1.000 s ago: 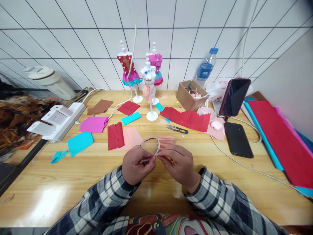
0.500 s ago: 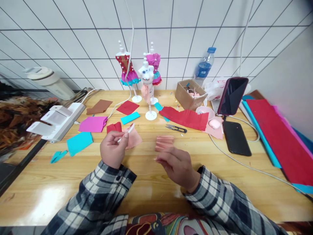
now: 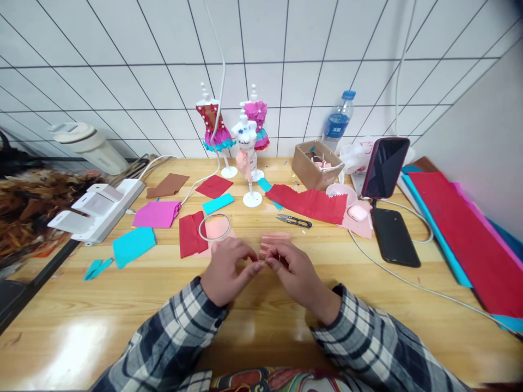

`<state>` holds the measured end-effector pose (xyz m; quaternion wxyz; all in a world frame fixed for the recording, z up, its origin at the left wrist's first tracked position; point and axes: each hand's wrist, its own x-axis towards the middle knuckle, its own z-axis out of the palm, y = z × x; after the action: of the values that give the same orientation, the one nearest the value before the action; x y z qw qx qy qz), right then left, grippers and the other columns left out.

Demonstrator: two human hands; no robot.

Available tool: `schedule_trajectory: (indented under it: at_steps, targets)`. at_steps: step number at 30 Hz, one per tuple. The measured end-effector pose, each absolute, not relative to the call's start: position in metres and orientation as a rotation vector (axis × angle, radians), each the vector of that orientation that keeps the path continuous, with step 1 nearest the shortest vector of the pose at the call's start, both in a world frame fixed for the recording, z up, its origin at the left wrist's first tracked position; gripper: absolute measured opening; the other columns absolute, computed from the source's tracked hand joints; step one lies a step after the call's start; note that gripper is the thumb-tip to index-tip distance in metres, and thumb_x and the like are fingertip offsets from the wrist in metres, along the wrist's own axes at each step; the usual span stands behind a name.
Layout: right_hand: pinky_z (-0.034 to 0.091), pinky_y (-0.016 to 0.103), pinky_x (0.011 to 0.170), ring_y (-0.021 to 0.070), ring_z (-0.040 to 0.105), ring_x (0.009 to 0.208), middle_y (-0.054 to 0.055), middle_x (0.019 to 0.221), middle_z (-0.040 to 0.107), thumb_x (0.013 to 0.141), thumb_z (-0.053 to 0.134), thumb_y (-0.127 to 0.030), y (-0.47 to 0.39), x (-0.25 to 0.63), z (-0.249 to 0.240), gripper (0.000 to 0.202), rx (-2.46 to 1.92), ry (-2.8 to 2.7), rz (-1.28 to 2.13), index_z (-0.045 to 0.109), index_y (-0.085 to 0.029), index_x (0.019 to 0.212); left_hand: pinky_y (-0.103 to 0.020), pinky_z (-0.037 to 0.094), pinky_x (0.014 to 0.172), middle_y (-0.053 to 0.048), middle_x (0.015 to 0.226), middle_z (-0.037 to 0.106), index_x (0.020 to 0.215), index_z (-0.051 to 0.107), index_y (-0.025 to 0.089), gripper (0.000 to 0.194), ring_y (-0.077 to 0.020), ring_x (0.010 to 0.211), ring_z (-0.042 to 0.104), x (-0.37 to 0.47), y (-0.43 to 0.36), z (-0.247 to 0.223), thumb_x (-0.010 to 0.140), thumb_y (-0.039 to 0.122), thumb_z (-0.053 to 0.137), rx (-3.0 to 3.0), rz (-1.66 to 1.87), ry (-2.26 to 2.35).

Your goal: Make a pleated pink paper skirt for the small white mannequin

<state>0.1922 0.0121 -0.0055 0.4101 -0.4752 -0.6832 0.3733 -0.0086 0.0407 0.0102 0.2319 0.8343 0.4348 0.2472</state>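
My left hand (image 3: 232,270) is closed, thumb and forefinger pinched together at the table's middle. Facing it, almost fingertip to fingertip, my right hand (image 3: 295,274) pinches too. Whatever sits between the fingertips is too small to name. Just behind them lies a pleated salmon-pink paper piece (image 3: 274,243), partly hidden by my right fingers. To the left, a thin white ring (image 3: 215,239), like a narrow tape roll, rests across a folded red paper (image 3: 190,235) and a pale pink paper (image 3: 224,224). Black thread snips (image 3: 294,220) lie behind my right hand.
Behind stand small dress forms (image 3: 252,200) in paper outfits. Coloured paper pieces (image 3: 134,246) and a power strip (image 3: 108,209) are left. To the right are a red paper strip (image 3: 310,202), a cardboard box (image 3: 316,166), a bottle (image 3: 338,122), phones (image 3: 395,238) and stacked sheets (image 3: 466,234).
My left hand has put the white ring down on the red and pink papers and moved right, up to my right hand. My right hand stays near the pleated piece.
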Motion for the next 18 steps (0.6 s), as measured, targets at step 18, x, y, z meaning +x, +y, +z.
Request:
schedule_trajectory:
  at_steps: [18]
  targets:
    - [0.056, 0.031, 0.085, 0.0184, 0.068, 0.097, 0.005, 0.104, 0.074, 0.092, 0.062, -0.017, 0.010, 0.205, 0.002, 0.019, -1.082, -1.925, 0.261, 0.069, -0.024, 0.108, -0.037, 0.047, 0.094, -0.008, 0.107, 0.073, 0.103, 0.075, 0.021, 0.035, -0.0229, 0.104, 0.064, 0.008, 0.026, -0.003, 0.099, 0.038, 0.045, 1.705, 0.891, 0.972]
